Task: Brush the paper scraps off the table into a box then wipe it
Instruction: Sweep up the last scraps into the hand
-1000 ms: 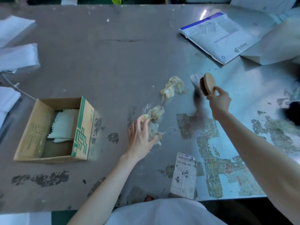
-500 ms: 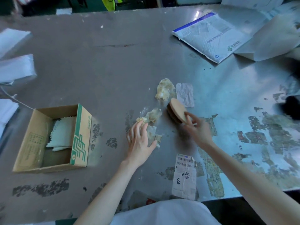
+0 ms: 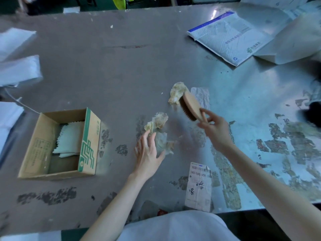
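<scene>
Whereas the wooden brush [image 3: 190, 106] was earlier held beside the near scraps [image 3: 159, 129], it is now laid bristles-first against the crumpled far scrap [image 3: 177, 94], its end pinched by fingertips of the right hand [image 3: 214, 126]. The near scraps are pressed under straight fingers of the left hand [image 3: 149, 150]; the cardboard box [image 3: 41, 136] is set to their left.

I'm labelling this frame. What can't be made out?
Head view:
- Floor of the open brown cardboard box: partly covered by white cloths.
- Print on white paper label: too small.
- Black object at right edge: cut off, blurred.
- Crumpled paper scrap: partly under left hand.
- Wooden brush's end: inside right hand.
</scene>
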